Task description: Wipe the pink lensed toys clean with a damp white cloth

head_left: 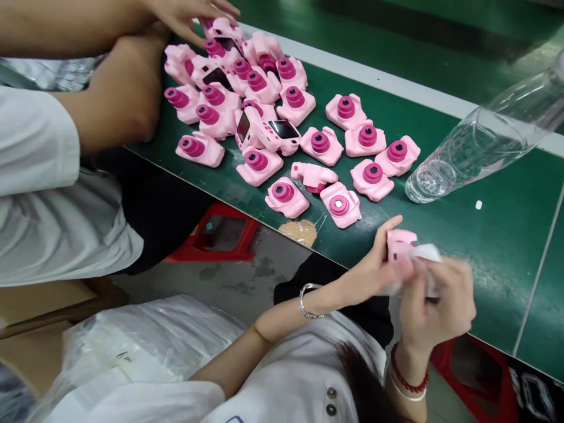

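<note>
My left hand (368, 273), with a silver bracelet at its wrist, is closed around a pink toy camera (400, 239) at the table's near edge. My right hand (445, 302), wearing a red beaded bracelet, pinches a white cloth or tissue (427, 254) against that camera. Motion blurs the fingers and the cloth, and they cover part of the camera. Just left of my hands, a pink toy camera with a pale lens centre (340, 204) lies on the green table (480, 252). Several more pink cameras (286, 197) with magenta lenses spread away to the upper left.
A clear plastic bottle (467, 147) stands right of the cameras, near a small white piece (479, 205). At the upper left, a co-worker's hand (185, 17) reaches over the camera pile. Red stools (220, 235) and a plastic-wrapped bundle (150, 335) are below the table edge.
</note>
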Available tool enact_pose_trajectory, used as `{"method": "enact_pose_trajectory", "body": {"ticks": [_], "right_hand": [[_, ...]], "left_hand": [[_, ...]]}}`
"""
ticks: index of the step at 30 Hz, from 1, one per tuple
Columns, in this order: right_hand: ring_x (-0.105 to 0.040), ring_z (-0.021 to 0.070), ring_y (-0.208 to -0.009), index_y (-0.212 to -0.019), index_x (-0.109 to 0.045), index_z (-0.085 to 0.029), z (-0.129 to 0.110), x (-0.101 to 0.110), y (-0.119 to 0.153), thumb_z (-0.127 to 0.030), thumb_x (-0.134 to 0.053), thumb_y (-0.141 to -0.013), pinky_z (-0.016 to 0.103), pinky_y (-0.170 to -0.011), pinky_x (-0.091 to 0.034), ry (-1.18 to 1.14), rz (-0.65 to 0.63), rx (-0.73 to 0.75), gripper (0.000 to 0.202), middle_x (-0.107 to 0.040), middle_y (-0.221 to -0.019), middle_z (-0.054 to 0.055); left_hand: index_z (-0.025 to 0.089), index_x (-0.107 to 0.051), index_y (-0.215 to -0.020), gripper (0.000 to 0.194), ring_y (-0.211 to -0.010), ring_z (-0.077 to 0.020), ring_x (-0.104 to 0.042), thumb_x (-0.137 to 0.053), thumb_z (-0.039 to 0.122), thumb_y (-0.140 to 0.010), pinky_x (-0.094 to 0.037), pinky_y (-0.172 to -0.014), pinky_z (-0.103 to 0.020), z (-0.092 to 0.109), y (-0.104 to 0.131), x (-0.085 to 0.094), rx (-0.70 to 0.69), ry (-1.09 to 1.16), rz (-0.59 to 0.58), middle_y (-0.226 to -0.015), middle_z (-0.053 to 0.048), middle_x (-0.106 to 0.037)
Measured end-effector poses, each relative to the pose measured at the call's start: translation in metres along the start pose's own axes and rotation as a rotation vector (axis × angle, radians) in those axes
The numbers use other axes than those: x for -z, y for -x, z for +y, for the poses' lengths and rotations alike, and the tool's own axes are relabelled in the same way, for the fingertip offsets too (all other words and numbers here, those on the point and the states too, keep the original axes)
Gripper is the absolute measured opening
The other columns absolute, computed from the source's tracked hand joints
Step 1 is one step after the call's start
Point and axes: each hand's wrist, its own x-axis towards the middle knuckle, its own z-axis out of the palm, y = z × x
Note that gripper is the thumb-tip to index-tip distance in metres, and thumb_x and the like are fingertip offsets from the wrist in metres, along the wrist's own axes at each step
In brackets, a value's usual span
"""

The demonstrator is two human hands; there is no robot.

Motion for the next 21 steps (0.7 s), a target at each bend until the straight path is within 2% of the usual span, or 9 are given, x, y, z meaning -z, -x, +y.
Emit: {"method": "enact_pose_trajectory", "body": {"ticks": [3,6,8,10,12,14,16,18,21], "right_hand": [[-0.062,0.0154,-0.075,-0.087,-0.072,-0.020,0.016,-0.005,-0.001,-0.028,-0.069,-0.095,0.030,-0.070,-0.047,-0.024,0.144,-0.252,0.012,-0.068,-0.080,0.002],[-0.065,0.0189,-0.079,-0.084,-0.074,-0.018,0.036,0.002,0.000,-0.047,-0.073,-0.092,0.033,-0.073,-0.049,-0.101,0.119,-0.529,0.029,-0.071,-0.082,0.004],[-0.063,0.0187,-0.076,-0.083,-0.073,-0.019,0.042,0.009,0.001,-0.053,-0.072,-0.091,0.033,-0.071,-0.049,-0.143,0.103,-0.613,0.036,-0.069,-0.080,0.002],[-0.061,0.0163,-0.071,-0.084,-0.072,-0.020,0.037,0.009,0.002,-0.047,-0.071,-0.093,0.031,-0.067,-0.046,-0.167,0.029,-0.484,0.028,-0.067,-0.077,0.000],[-0.060,0.0146,-0.071,-0.088,-0.071,-0.023,0.025,0.000,0.000,-0.034,-0.070,-0.096,0.030,-0.067,-0.044,-0.144,-0.158,-0.194,0.014,-0.068,-0.079,-0.002],[-0.059,0.0145,-0.074,-0.092,-0.069,-0.024,0.012,-0.015,-0.003,-0.026,-0.067,-0.099,0.031,-0.069,-0.040,-0.008,-0.325,0.079,0.007,-0.070,-0.081,-0.002],[-0.055,0.0158,-0.073,-0.091,-0.067,-0.023,0.009,-0.028,-0.008,-0.025,-0.063,-0.101,0.034,-0.070,-0.036,0.150,-0.379,0.222,0.011,-0.069,-0.078,-0.001],[-0.052,0.0168,-0.073,-0.089,-0.065,-0.023,0.021,-0.034,-0.015,-0.028,-0.060,-0.103,0.035,-0.071,-0.033,0.225,-0.371,0.236,0.016,-0.066,-0.075,-0.001],[-0.052,0.0168,-0.074,-0.084,-0.064,-0.021,0.058,-0.024,-0.026,-0.032,-0.060,-0.101,0.033,-0.071,-0.033,0.260,-0.302,0.047,0.020,-0.065,-0.076,0.001]], "left_hand": [[0.023,-0.045,-0.152,0.107,-0.116,-0.0274,-0.067,-0.098,0.044,-0.061,-0.057,-0.093,-0.035,0.003,0.004,0.010,-0.081,-0.284,-0.097,-0.144,-0.014,-0.060],[0.020,-0.062,-0.135,0.077,-0.118,-0.0264,-0.068,-0.095,0.037,-0.068,-0.054,-0.102,-0.034,0.007,0.006,0.022,-0.204,-0.501,0.003,-0.134,-0.011,-0.070],[0.018,-0.065,-0.133,0.073,-0.118,-0.0255,-0.070,-0.095,0.033,-0.068,-0.053,-0.106,-0.034,0.007,0.005,0.029,-0.279,-0.645,0.066,-0.132,-0.010,-0.073],[0.016,-0.065,-0.133,0.072,-0.117,-0.0245,-0.072,-0.094,0.030,-0.069,-0.053,-0.107,-0.032,0.004,0.002,0.033,-0.340,-0.740,0.108,-0.132,-0.010,-0.074],[0.015,-0.065,-0.134,0.064,-0.116,-0.0237,-0.073,-0.087,0.026,-0.075,-0.054,-0.106,-0.030,-0.001,-0.002,0.035,-0.385,-0.770,0.097,-0.132,-0.010,-0.075],[0.012,-0.066,-0.133,0.051,-0.118,-0.0237,-0.074,-0.074,0.020,-0.083,-0.055,-0.104,-0.029,-0.005,-0.006,0.036,-0.435,-0.770,0.068,-0.134,-0.011,-0.074],[0.010,-0.068,-0.131,0.048,-0.119,-0.0247,-0.074,-0.066,0.014,-0.083,-0.056,-0.103,-0.030,-0.008,-0.010,0.038,-0.473,-0.768,0.046,-0.136,-0.013,-0.073],[0.009,-0.068,-0.132,0.053,-0.113,-0.0259,-0.075,-0.070,0.014,-0.079,-0.058,-0.099,-0.031,-0.007,-0.013,0.040,-0.477,-0.772,0.037,-0.132,-0.012,-0.075],[0.015,-0.068,-0.135,0.065,-0.116,-0.0283,-0.074,-0.086,0.029,-0.075,-0.057,-0.104,-0.035,-0.002,-0.011,0.043,-0.441,-0.777,-0.007,-0.132,-0.011,-0.076]]}}
